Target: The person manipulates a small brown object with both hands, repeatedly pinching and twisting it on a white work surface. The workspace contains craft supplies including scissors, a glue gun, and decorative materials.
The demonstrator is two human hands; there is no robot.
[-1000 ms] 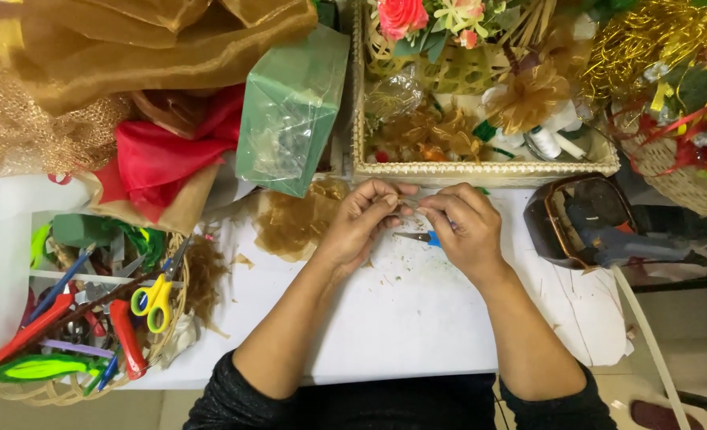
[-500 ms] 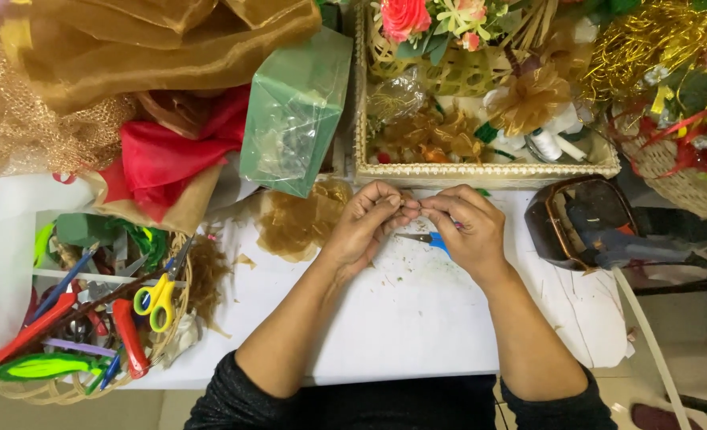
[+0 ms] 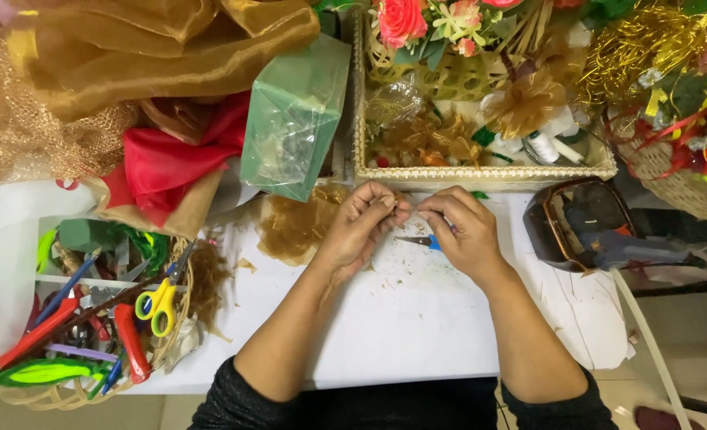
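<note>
My left hand [image 3: 364, 225] and my right hand [image 3: 462, 231] meet at the far side of the white table [image 3: 417, 318], fingertips pinched together on a small golden-brown piece that is mostly hidden by the fingers. A small blue-handled tool [image 3: 422, 240] with a dark tip lies under my right hand; whether the hand grips it is unclear. A crumpled piece of gold mesh fabric [image 3: 293, 227] lies just left of my left hand.
A woven tray [image 3: 481, 171] with ribbons, spools and flowers stands behind the hands. A green plastic bag [image 3: 293, 119], red cloth [image 3: 174, 159] and gold fabric [image 3: 154, 48] lie at left. A basket [image 3: 90, 318] holds yellow scissors [image 3: 158, 299]. A glue gun [image 3: 632, 251] rests in a brown dish [image 3: 564, 219].
None; the hands stay pinched together at the same spot, with only slight finger movement.
</note>
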